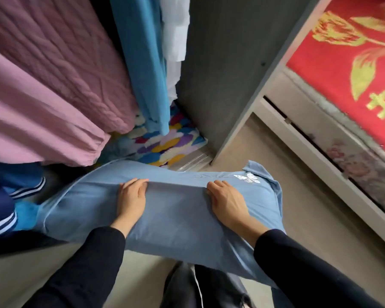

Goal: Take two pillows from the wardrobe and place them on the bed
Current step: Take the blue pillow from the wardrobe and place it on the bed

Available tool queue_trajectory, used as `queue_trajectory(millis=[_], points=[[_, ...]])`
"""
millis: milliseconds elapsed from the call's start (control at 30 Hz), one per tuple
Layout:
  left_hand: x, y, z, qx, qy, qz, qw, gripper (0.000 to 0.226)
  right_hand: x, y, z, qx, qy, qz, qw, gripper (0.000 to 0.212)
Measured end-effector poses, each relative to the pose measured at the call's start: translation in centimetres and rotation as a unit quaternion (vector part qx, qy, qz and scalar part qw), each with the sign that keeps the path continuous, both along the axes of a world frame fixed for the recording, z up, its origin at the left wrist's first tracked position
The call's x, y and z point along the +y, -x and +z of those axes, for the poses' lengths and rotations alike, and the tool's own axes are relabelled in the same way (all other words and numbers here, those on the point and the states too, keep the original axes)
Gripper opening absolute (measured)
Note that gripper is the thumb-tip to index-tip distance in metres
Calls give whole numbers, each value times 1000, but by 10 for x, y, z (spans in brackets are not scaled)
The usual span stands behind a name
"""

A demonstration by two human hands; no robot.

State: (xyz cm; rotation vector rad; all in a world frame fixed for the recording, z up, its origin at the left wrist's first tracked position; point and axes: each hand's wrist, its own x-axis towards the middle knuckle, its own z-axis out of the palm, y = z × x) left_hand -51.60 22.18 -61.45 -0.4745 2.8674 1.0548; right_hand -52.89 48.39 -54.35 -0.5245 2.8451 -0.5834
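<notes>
Two hands hold one pale blue pillow [178, 210] crosswise in front of the person, above the beige floor [309, 196] just outside the open wardrobe [220, 74]. The left hand [131, 197] lies on top of the pillow near its middle, its fingers [136, 182] curled over the far edge and pinching up a fold of the cover. The right hand [227, 200] lies further toward the right end, its fingers [216, 185] bent over the same fold and closed on the cloth. Both arms wear dark sleeves [309, 263]. A white butterfly print [247, 177] sits near the pillow's far right corner. The pillow's left end reaches to the wardrobe's lower opening, where a navy garment with white stripes [13, 196] lies. Inside the wardrobe hang a pink quilted blanket [60, 70], a blue cloth [142, 63] and a white cloth [176, 36], with a many-coloured patterned fabric [165, 143] on its bottom. To the right stands the bed [309, 134], its top covered by a red spread with gold flowers [347, 52]. A second pillow cannot be made out.
</notes>
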Motion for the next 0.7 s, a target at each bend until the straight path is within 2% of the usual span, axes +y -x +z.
queue_trajectory(millis=[67,200,367,500,700], points=[[24,-5,27,-13,7,-55,998,37,32,-11,27,-9,-10,-12,1000,20],[77,-4,65,-47,3,-146,988,26,97,-21,74,-15,-45,-39,998,18],[167,5,105,-55,-35,-233,970,23,189,-17,116,4,-72,-85,994,18],[250,21,122,-72,-36,-275,958,23,273,-4,140,30,-99,-112,988,20],[397,76,144,-61,-71,-313,945,39,416,50,161,45,-148,-149,977,14]])
